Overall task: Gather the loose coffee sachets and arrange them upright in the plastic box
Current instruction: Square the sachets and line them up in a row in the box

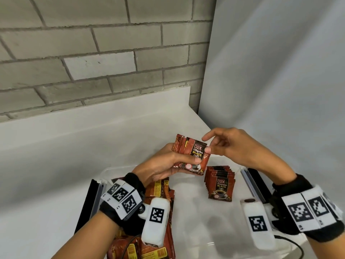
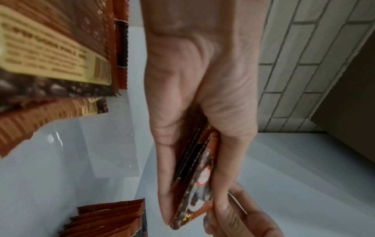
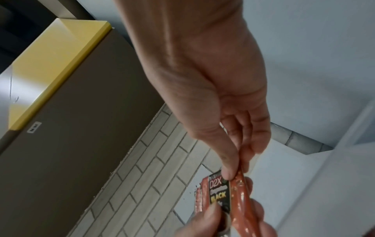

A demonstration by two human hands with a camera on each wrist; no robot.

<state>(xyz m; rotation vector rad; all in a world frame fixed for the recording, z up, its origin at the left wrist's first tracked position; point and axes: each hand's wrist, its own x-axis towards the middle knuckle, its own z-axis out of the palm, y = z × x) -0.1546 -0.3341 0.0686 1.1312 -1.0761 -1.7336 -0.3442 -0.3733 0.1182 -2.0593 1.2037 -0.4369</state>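
Note:
My left hand (image 1: pixel 186 159) grips a bundle of red-brown coffee sachets (image 1: pixel 193 152) above the clear plastic box (image 1: pixel 119 168). The thumb lies across the printed front and the fingers are behind. My right hand (image 1: pixel 206 144) pinches the bundle's upper right edge between thumb and fingers. The left wrist view shows the bundle (image 2: pixel 194 184) edge-on in my left hand (image 2: pixel 190 160). The right wrist view shows my right hand (image 3: pixel 235 168) on the bundle (image 3: pixel 219 192). A row of sachets (image 1: pixel 221 184) stands upright in the box. A loose pile (image 1: pixel 158 189) lies under my left wrist.
Black latch handles flank the box at the left (image 1: pixel 89 199) and right (image 1: pixel 259 182). The white counter (image 1: pixel 93 143) ends at a grey brick wall (image 1: pixel 93 53) behind. A white panel (image 1: pixel 280 71) stands on the right. A dark cable (image 1: pixel 291 242) runs at the lower right.

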